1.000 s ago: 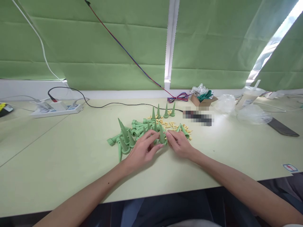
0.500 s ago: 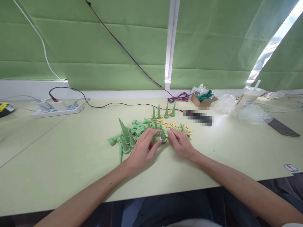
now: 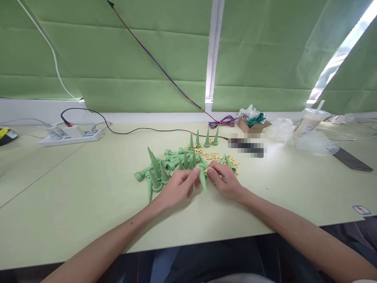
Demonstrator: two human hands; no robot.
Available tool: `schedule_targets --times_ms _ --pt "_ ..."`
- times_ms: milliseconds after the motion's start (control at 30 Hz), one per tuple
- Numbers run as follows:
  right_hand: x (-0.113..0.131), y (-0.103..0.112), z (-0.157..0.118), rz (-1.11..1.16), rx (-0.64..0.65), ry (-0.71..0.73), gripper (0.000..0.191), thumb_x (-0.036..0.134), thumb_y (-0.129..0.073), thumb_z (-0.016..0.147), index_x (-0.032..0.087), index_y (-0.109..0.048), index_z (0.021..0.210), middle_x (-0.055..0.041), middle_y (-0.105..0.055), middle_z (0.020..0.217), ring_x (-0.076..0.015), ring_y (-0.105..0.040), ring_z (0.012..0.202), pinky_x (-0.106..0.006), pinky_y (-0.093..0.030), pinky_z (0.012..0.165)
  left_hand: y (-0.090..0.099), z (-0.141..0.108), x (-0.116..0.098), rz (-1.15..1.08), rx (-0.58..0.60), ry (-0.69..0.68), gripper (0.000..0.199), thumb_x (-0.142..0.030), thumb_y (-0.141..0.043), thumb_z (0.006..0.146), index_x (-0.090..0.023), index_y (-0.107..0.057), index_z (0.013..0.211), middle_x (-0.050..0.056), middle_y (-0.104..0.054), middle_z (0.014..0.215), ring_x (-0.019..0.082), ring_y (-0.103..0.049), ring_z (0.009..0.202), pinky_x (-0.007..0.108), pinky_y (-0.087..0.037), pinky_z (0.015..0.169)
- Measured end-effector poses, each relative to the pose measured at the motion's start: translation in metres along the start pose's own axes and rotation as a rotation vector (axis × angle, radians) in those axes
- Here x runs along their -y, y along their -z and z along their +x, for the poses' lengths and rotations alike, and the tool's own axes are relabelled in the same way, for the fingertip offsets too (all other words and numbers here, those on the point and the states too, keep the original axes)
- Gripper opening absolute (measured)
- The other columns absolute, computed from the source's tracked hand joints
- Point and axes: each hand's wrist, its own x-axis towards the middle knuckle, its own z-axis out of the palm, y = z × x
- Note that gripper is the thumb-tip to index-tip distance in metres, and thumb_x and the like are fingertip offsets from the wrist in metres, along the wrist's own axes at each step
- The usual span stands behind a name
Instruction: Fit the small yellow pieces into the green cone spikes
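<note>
My left hand (image 3: 183, 184) grips a green plastic spike (image 3: 202, 180) by its wide collar, the point tilted down toward me. My right hand (image 3: 225, 179) pinches a small yellow plastic piece (image 3: 206, 170) against the side of that collar; whether it sits in a hole I cannot tell. Behind and left of my hands lies a heap of green spikes (image 3: 156, 173), some upright and others on their sides. Small yellow pieces (image 3: 216, 156) are scattered just beyond my right hand. Several green spikes (image 3: 207, 139) stand in a row at the back.
A power strip (image 3: 73, 135) with plugs lies at the left, its black cable running behind the heap. On the right are a small cardboard box (image 3: 253, 126), plastic bags (image 3: 316, 143), a drink cup (image 3: 308, 122) and a phone (image 3: 353, 158). A blurred dark object (image 3: 246, 147) lies nearer the middle.
My left hand has taken hold of a spike that stood upright and turned it point down. My right hand has stayed close, with the yellow piece now at the spike's collar.
</note>
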Motion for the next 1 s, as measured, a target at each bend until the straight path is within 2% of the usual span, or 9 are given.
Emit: schedule_targets --times_ms 133,400,1000 --pt "-0.0030 -0.0004 0.0007 0.005 0.036 -0.005 0.037 0.044 -0.035 0.102 0.021 -0.043 0.074 0.0038 -0.043 0.058 -0.0118 -0.039 0.052 -0.026 -0.032 0.054 0.0001 0.0013 0.0040 -0.050 0.022 0.011 0.053 -0.060 -0.039 0.094 -0.016 -0.057 0.072 -0.004 -0.047 0.044 0.010 -0.045 0.039 0.022 -0.033 0.043" --pt "-0.0073 -0.0013 -0.0006 -0.014 0.069 -0.007 0.037 0.043 -0.034 0.103 0.021 -0.040 0.073 0.0040 -0.043 0.059 -0.0117 -0.038 0.052 -0.026 -0.031 0.054 0.0011 0.0013 0.0062 -0.015 0.003 -0.025 0.046 -0.057 -0.044 0.094 -0.018 -0.051 0.071 -0.005 -0.047 0.046 0.011 -0.046 0.041 0.022 -0.035 0.045" --pt "-0.0074 -0.0004 -0.0014 -0.023 0.100 -0.023 0.038 0.041 -0.032 0.104 0.022 -0.036 0.071 0.0043 -0.040 0.057 -0.0121 -0.036 0.050 -0.028 -0.028 0.053 0.0016 0.0012 0.0016 0.112 -0.091 -0.087 0.040 -0.048 -0.054 0.090 -0.019 -0.037 0.067 -0.007 -0.040 0.051 0.009 -0.042 0.047 0.022 -0.030 0.046"
